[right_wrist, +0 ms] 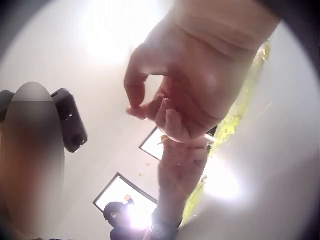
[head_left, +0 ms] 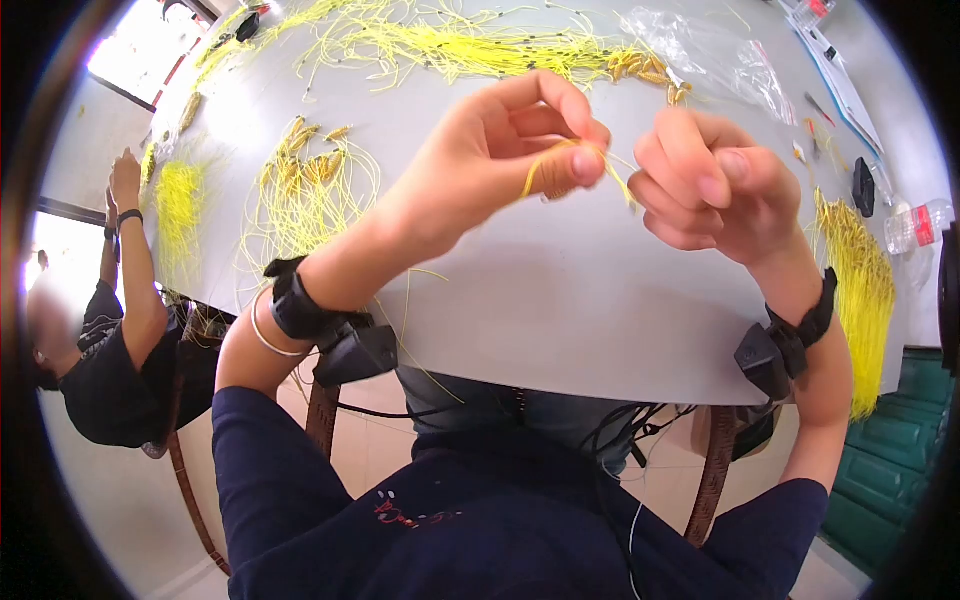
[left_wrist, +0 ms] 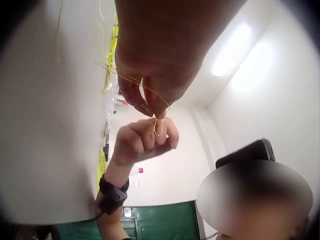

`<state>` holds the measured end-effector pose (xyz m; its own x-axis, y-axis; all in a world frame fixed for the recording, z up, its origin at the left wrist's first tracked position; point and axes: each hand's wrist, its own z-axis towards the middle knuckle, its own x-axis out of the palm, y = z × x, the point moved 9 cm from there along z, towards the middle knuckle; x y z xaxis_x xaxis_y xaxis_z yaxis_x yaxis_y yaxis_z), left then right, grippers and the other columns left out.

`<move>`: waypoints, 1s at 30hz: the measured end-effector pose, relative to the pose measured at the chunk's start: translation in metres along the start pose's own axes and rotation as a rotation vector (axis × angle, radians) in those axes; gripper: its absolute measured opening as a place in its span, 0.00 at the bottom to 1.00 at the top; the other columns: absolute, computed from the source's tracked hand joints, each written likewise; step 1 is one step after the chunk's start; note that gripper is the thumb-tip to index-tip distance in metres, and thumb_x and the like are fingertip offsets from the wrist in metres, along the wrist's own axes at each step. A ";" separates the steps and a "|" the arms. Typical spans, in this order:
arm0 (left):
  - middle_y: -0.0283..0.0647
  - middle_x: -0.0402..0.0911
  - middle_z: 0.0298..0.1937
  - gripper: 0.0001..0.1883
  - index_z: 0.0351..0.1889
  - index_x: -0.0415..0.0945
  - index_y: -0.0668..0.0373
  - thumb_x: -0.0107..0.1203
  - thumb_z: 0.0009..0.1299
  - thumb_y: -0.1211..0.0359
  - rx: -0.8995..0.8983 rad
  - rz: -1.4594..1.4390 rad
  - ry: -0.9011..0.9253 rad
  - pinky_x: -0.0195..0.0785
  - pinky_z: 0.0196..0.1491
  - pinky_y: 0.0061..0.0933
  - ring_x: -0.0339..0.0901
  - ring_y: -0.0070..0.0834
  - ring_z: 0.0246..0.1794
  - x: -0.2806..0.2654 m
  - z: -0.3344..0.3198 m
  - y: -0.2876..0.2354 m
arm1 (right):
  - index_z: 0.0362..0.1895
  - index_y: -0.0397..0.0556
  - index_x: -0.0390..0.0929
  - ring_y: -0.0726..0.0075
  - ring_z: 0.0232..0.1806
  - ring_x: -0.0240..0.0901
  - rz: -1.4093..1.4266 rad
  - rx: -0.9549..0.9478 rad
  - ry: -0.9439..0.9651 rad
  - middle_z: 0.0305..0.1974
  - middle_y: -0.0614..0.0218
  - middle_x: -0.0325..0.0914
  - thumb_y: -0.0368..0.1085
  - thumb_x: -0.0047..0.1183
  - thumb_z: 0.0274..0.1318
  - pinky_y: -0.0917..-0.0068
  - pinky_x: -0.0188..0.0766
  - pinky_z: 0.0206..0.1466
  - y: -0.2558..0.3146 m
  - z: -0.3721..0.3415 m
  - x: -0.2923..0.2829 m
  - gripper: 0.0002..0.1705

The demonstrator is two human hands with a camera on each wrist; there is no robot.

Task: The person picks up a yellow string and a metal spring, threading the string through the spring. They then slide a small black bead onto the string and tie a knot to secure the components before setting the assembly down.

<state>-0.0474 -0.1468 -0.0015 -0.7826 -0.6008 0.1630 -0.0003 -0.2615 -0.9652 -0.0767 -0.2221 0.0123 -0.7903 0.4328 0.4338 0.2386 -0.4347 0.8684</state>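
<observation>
Tabletop (head_left: 560, 310) smooth; bag (head_left: 712, 62) glossy plastic; shirt (head_left: 500, 545) matt cloth.

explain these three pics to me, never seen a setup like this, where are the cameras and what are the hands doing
There is no robot here, just a person working with bare hands. The big picture comes from a camera on their head, looking down. The other two come from small black cameras strapped to the wrists: one on the left, one on the right.

The left hand pinches a thin yellow strand. The right hand is close by, fingers curled; whether it grips the strand is unclear.

On the grey table lie bundles of yellow strands, a clear plastic bag and a bottle.
</observation>
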 end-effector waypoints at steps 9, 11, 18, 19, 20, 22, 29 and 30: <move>0.29 0.71 0.37 0.08 0.34 0.65 0.54 0.56 0.65 0.67 -0.024 0.039 -0.127 0.58 0.35 0.17 0.65 0.14 0.35 -0.018 0.002 0.006 | 0.41 0.49 0.68 0.89 0.25 0.58 -0.654 -0.066 -0.545 0.30 0.79 0.66 0.45 0.51 0.57 0.90 0.52 0.25 0.001 -0.005 -0.031 0.15; 0.29 0.71 0.36 0.08 0.33 0.65 0.54 0.55 0.65 0.69 -0.033 0.083 -0.175 0.58 0.35 0.16 0.65 0.13 0.34 -0.023 0.002 0.008 | 0.37 0.50 0.71 0.87 0.29 0.61 -0.791 0.115 -0.497 0.31 0.79 0.67 0.44 0.49 0.59 0.87 0.58 0.31 -0.008 -0.003 -0.033 0.12; 0.31 0.73 0.38 0.09 0.39 0.68 0.58 0.55 0.64 0.72 -0.145 0.155 -0.163 0.60 0.34 0.14 0.69 0.14 0.33 -0.022 0.001 0.021 | 0.36 0.51 0.71 0.83 0.30 0.63 -0.020 -0.207 -0.821 0.26 0.78 0.67 0.41 0.46 0.60 0.82 0.62 0.33 0.007 -0.017 -0.062 0.09; 0.32 0.74 0.37 0.11 0.43 0.69 0.60 0.55 0.63 0.72 -0.170 0.162 -0.049 0.62 0.35 0.14 0.70 0.14 0.34 -0.011 0.001 0.026 | 0.36 0.51 0.70 0.84 0.28 0.60 0.100 -0.252 -0.758 0.23 0.78 0.63 0.40 0.44 0.61 0.83 0.58 0.30 0.009 -0.015 -0.062 0.08; 0.33 0.75 0.37 0.14 0.47 0.69 0.62 0.56 0.63 0.72 -0.194 0.168 0.066 0.63 0.36 0.14 0.72 0.15 0.34 0.000 0.000 0.030 | 0.36 0.50 0.68 0.84 0.25 0.58 0.220 -0.296 -0.692 0.20 0.79 0.59 0.39 0.43 0.62 0.85 0.55 0.26 0.012 -0.013 -0.062 0.07; 0.34 0.76 0.37 0.17 0.49 0.70 0.63 0.57 0.62 0.71 -0.268 0.233 0.277 0.64 0.37 0.14 0.72 0.16 0.35 0.018 -0.005 0.029 | 0.36 0.50 0.67 0.84 0.22 0.53 0.204 -0.296 -0.553 0.18 0.79 0.54 0.38 0.41 0.63 0.85 0.52 0.24 0.026 -0.015 -0.066 0.07; 0.38 0.79 0.33 0.22 0.51 0.71 0.65 0.60 0.60 0.65 -0.407 0.257 0.622 0.65 0.35 0.16 0.74 0.16 0.32 0.051 -0.024 0.029 | 0.36 0.51 0.67 0.85 0.17 0.42 0.082 -0.298 -0.476 0.16 0.80 0.46 0.39 0.38 0.65 0.86 0.43 0.18 0.024 -0.007 -0.037 0.08; 0.37 0.79 0.31 0.22 0.51 0.71 0.65 0.60 0.61 0.64 -0.360 0.215 0.594 0.64 0.34 0.15 0.74 0.17 0.30 0.052 -0.022 0.024 | 0.36 0.51 0.67 0.85 0.17 0.42 0.075 -0.293 -0.465 0.16 0.81 0.46 0.39 0.38 0.65 0.86 0.43 0.18 0.024 -0.006 -0.033 0.08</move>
<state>-0.1020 -0.1681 -0.0203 -0.9943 -0.0728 -0.0781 0.0671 0.1424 -0.9875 -0.0486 -0.2514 0.0176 -0.4284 0.6665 0.6101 0.0649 -0.6508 0.7565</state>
